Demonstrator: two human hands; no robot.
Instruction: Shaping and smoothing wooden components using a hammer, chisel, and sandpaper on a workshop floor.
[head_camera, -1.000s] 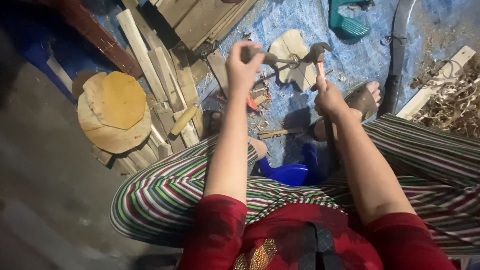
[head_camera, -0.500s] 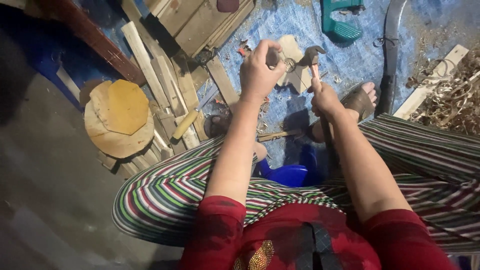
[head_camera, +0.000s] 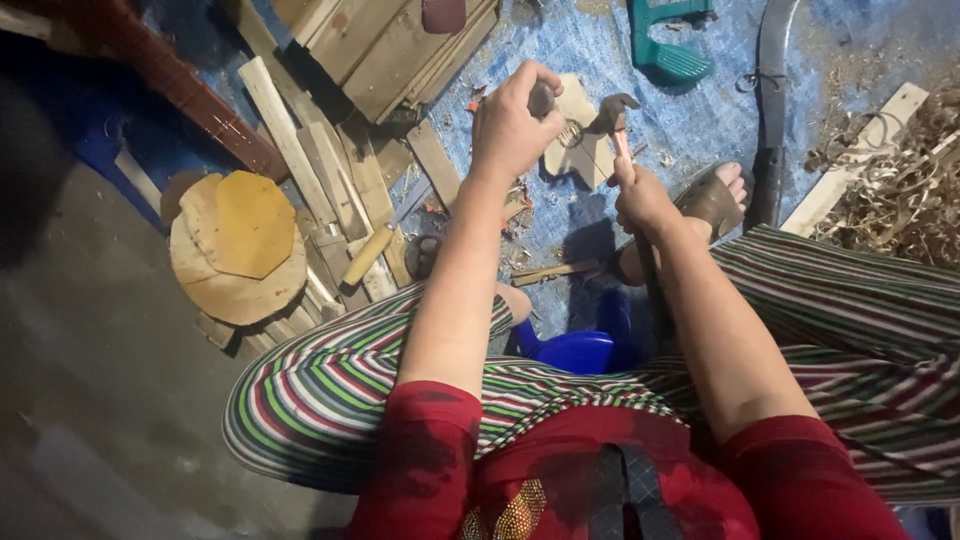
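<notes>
The person sat on a low blue stool (head_camera: 575, 352), knees in striped trousers (head_camera: 330, 390) spread wide, both forearms stretched out over the floor. The right hand (head_camera: 642, 197) was closed tight around the reddish handles of a pair of pliers (head_camera: 612, 117), wrist cocked, the tool's head raised to the left. The left hand (head_camera: 510, 125) was clenched in a fist, thumb uppermost, around a small dark piece (head_camera: 541, 98) I could not identify. A little coil of wire (head_camera: 570, 132) sat between that fist and the pliers' head, all held in the air above the blue tarp (head_camera: 660, 130).

By my reading the step in hand was working the wire with the pliers; any next pull or twist would call for a firm left-hand hold and a steady right wrist.

Beyond lay a pale wooden offcut (head_camera: 583, 160), a sandalled foot (head_camera: 715, 195) and a teal saw handle (head_camera: 665, 55).
</notes>
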